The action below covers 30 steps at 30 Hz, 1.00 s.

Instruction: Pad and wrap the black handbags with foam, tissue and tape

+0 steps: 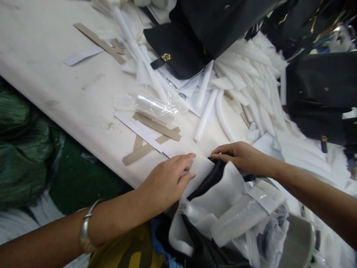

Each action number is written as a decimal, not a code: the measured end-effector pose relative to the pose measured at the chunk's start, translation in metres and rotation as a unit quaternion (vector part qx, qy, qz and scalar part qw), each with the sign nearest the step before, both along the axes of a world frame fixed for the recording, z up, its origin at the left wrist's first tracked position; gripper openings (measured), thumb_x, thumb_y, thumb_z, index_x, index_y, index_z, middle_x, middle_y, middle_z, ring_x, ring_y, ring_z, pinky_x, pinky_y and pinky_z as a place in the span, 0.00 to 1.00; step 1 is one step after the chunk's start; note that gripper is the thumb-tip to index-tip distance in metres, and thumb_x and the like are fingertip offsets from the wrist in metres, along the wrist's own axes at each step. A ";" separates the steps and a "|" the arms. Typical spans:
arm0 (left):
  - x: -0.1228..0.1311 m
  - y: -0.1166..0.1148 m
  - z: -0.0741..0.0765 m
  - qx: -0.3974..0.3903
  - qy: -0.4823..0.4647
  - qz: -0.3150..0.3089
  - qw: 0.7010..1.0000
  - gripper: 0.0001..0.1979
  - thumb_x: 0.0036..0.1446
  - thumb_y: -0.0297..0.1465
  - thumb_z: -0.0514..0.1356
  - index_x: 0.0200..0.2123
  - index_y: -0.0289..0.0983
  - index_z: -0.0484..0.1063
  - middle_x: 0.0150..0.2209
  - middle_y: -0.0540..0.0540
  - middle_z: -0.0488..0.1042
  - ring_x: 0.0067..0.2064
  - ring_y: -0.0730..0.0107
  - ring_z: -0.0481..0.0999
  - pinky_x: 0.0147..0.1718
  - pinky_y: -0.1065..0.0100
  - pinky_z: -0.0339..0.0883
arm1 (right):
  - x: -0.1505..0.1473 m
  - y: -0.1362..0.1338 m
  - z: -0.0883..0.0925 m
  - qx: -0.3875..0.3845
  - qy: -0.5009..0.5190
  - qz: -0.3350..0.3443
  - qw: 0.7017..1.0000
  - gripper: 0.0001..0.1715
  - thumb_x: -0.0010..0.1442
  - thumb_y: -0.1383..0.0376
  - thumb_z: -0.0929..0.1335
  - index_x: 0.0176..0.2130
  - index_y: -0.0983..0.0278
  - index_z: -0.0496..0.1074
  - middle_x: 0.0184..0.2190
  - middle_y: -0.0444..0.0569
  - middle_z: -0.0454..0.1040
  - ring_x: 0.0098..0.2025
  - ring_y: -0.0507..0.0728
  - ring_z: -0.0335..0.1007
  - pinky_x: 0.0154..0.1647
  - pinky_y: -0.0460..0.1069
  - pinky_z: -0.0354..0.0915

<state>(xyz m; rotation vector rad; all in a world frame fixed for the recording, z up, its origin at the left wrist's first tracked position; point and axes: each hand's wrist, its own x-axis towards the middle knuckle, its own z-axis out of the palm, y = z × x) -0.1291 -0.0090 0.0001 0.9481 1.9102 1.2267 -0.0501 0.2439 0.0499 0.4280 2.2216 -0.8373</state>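
Note:
My left hand (167, 180) lies flat, fingers stretched out, on a white foam sheet (200, 169) at the near edge of the white table (55, 74). My right hand (241, 156) rests with curled fingers on the rim of a black bag (208, 180) wrapped in that white foam. Its fingertips pinch at the bag's edge. A silver bracelet (85, 229) sits on my left wrist. Clear plastic wrap (240, 219) and more foam cover the bag's lower part.
Several white foam strips (251, 85) pile across the table's right. Black bags with gold clasps (178, 48) stand at the back and right (320, 93). A clear plastic roll (156, 108) and brown card strips (156, 128) lie mid-table. Green fabric (22, 149) lies below left.

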 end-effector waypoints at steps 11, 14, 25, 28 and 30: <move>0.002 0.059 -0.011 0.046 -0.099 -0.076 0.991 0.06 0.57 0.31 0.61 0.35 0.37 0.78 0.31 0.49 0.81 0.34 0.68 0.79 0.34 0.70 0.69 | 0.008 -0.007 -0.002 0.023 0.073 -0.006 0.997 0.21 0.65 0.52 0.63 0.50 0.56 0.77 0.43 0.44 0.82 0.42 0.61 0.79 0.46 0.52 0.69; 0.000 0.068 -0.017 0.015 -0.048 -0.080 0.995 0.05 0.51 0.27 0.61 0.32 0.37 0.77 0.29 0.49 0.80 0.32 0.67 0.78 0.31 0.69 0.67 | 0.010 -0.010 -0.002 0.018 0.095 -0.010 0.995 0.20 0.66 0.54 0.63 0.51 0.55 0.77 0.44 0.43 0.82 0.45 0.61 0.78 0.48 0.52 0.68; 0.003 0.077 -0.011 -0.014 0.066 -0.154 0.986 0.05 0.52 0.29 0.59 0.30 0.36 0.75 0.29 0.45 0.79 0.33 0.61 0.79 0.32 0.65 0.69 | 0.001 -0.017 -0.006 -0.027 0.081 -0.005 0.996 0.19 0.64 0.60 0.63 0.50 0.55 0.78 0.45 0.43 0.81 0.47 0.61 0.77 0.52 0.54 0.68; 0.003 0.078 -0.012 -0.019 0.165 -0.183 0.969 0.07 0.56 0.30 0.59 0.37 0.35 0.75 0.32 0.42 0.79 0.35 0.58 0.79 0.35 0.63 0.71 | -0.004 -0.013 -0.006 -0.028 0.065 -0.012 0.997 0.20 0.64 0.57 0.63 0.51 0.55 0.77 0.45 0.43 0.81 0.48 0.62 0.77 0.53 0.55 0.68; 0.002 0.075 -0.012 -0.010 0.200 -0.198 0.959 0.08 0.60 0.30 0.57 0.40 0.35 0.74 0.35 0.42 0.79 0.37 0.58 0.79 0.34 0.63 0.71 | -0.004 -0.005 -0.001 -0.046 0.048 -0.013 0.998 0.22 0.65 0.54 0.63 0.53 0.56 0.76 0.47 0.44 0.80 0.50 0.62 0.76 0.56 0.55 0.67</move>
